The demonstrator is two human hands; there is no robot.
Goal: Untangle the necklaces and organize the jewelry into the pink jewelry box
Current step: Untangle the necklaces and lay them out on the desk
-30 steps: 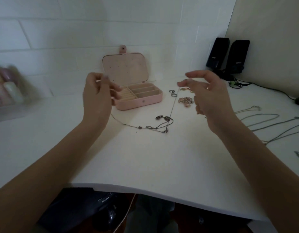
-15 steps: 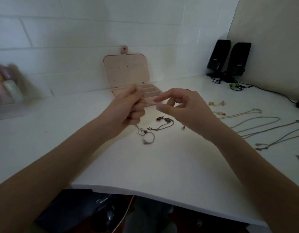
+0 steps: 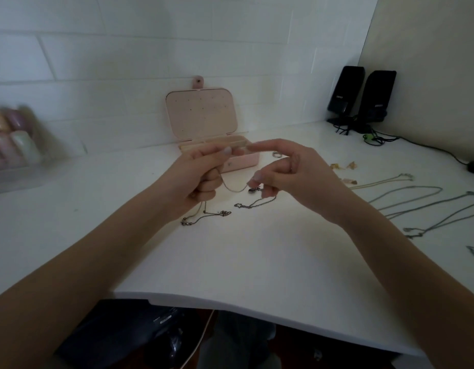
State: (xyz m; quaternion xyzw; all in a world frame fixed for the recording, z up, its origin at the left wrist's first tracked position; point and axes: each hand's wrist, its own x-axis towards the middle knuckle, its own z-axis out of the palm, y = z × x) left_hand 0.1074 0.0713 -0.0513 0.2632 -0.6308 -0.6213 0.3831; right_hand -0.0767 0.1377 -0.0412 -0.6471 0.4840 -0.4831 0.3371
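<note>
White desk (image 3: 257,262), curved near edge running across the lower view; dark bag (image 3: 118,334) sits below it. Broad bare stretch of desk between that edge and the hands. White brick wall (image 3: 124,62) closes the back, beige wall (image 3: 430,49) the right side. Pink jewelry box (image 3: 203,118) stands open near the back wall, lid upright, its tray partly hidden behind the left hand (image 3: 198,174). Left hand's fingers curl round a thin chain necklace (image 3: 231,188), held above the desk; the chain sags across to the right hand (image 3: 286,171), which pinches it beside a small dark pendant (image 3: 251,190), index finger held out straight. Loose chain ends (image 3: 206,217) trail on the desk under the hands. Four straightened necklaces (image 3: 417,198) lie side by side, well apart to the right; small gold pieces (image 3: 345,166) lie between them and the box, and a ring (image 3: 276,154) just right of the box. Two black speakers (image 3: 363,97) in the far right corner carry small white lettering, too blurred to read. Blurred pastel items (image 3: 12,139) at left edge. Compared with half a second ago, the hands sit slightly farther apart, and the chain now hangs visibly between them.
</note>
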